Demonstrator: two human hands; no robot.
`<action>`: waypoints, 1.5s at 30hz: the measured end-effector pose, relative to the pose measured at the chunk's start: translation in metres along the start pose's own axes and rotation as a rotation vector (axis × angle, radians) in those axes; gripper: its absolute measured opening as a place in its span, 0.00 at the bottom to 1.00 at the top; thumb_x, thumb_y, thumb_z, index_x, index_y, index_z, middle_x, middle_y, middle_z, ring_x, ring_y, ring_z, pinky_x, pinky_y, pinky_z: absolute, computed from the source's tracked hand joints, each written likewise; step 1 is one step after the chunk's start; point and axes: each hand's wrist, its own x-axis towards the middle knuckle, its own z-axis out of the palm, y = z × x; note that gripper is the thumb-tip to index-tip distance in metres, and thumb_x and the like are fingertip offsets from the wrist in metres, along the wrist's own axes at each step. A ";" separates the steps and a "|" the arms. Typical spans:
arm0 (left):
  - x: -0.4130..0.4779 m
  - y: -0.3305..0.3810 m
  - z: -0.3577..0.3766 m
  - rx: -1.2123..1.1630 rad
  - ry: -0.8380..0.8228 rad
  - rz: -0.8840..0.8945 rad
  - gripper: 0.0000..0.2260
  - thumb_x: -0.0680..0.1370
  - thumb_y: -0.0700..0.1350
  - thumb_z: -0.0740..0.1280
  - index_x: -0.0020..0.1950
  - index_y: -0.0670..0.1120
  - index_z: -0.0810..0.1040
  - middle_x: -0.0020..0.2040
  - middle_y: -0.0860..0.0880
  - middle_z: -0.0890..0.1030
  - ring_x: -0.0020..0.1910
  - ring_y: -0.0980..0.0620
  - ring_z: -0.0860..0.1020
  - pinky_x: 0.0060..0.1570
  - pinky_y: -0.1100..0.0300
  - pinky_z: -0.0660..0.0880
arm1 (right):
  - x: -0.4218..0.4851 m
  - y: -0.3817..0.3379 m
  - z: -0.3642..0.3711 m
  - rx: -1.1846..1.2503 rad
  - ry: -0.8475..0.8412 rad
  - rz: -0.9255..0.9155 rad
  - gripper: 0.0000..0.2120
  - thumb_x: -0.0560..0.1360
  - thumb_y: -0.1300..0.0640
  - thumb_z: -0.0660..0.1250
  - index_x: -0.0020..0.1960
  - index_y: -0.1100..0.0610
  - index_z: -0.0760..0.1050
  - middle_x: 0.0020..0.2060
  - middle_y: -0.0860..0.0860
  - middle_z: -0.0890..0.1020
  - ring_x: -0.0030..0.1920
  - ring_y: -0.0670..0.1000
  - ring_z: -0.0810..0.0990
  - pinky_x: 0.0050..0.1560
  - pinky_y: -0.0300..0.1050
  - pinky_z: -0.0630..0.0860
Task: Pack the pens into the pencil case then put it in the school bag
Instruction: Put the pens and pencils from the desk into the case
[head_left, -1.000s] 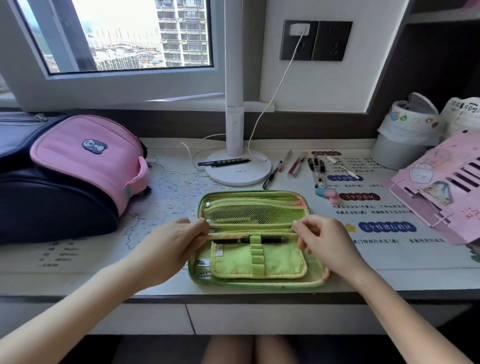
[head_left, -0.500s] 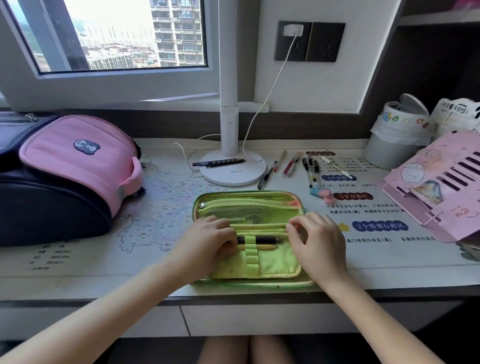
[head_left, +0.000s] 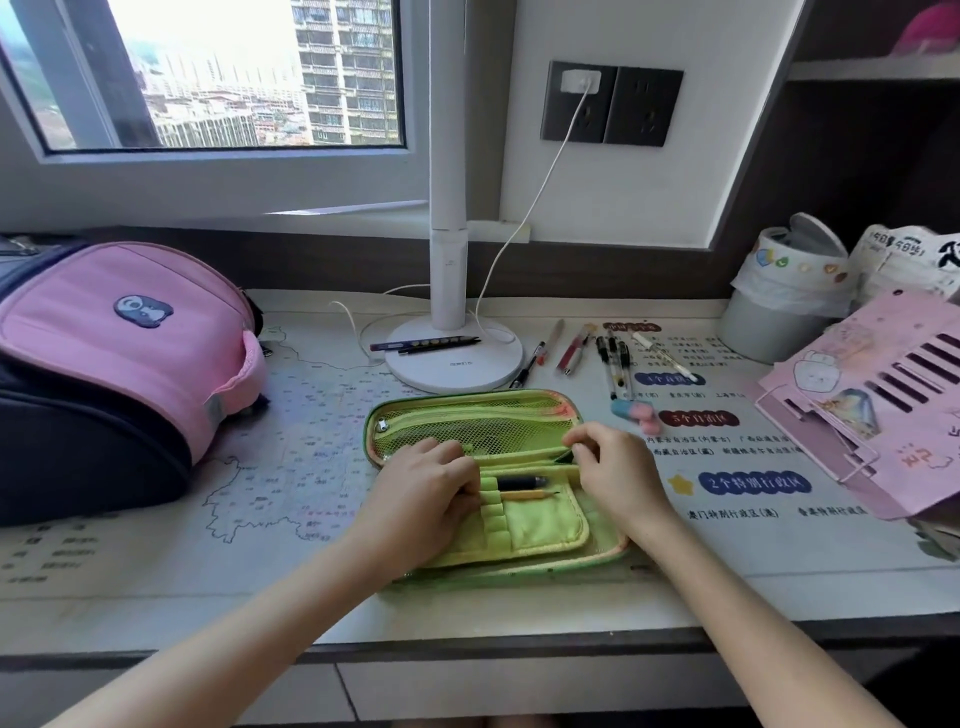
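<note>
Head view: open lime-green fabric pencil case (head_left: 540, 535) front-centre, black pen (head_left: 519, 481) and yellow pencil (head_left: 530, 494) looped inside, lying left-right. Left hand (head_left: 421, 488) curled over their left ends, grip hidden tbh. Right hand (head_left: 618, 473) pinches case's right edge; loose black and red pens (head_left: 613, 358) beyond it, pointing away, nearer right hand.

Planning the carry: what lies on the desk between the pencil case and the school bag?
Only the map-printed desk mat; the head view shows no object between pencil case and school bag.

Lime-green pencil case (head_left: 540, 530); left of it, a pink and navy school bag (head_left: 130, 364); behind it, a white lamp (head_left: 467, 370).
</note>
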 end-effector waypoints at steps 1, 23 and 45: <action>0.005 -0.002 0.001 0.007 0.005 -0.013 0.06 0.68 0.44 0.72 0.36 0.47 0.76 0.34 0.51 0.77 0.34 0.46 0.75 0.32 0.56 0.73 | 0.009 -0.001 0.001 -0.043 0.011 0.003 0.11 0.75 0.65 0.61 0.52 0.58 0.80 0.47 0.54 0.84 0.47 0.53 0.80 0.48 0.45 0.77; -0.004 -0.027 -0.008 -0.070 -0.094 -0.040 0.06 0.69 0.53 0.63 0.39 0.51 0.73 0.40 0.54 0.73 0.41 0.52 0.70 0.37 0.58 0.70 | 0.147 -0.040 0.037 -0.188 -0.439 0.485 0.42 0.57 0.37 0.67 0.65 0.59 0.70 0.63 0.57 0.74 0.59 0.58 0.76 0.57 0.53 0.76; 0.008 -0.016 -0.021 -0.266 0.028 -0.228 0.16 0.72 0.62 0.59 0.46 0.54 0.80 0.48 0.56 0.77 0.50 0.55 0.73 0.51 0.57 0.69 | 0.048 -0.066 -0.022 0.602 0.104 0.210 0.10 0.72 0.59 0.66 0.39 0.66 0.78 0.30 0.54 0.78 0.31 0.50 0.73 0.32 0.45 0.69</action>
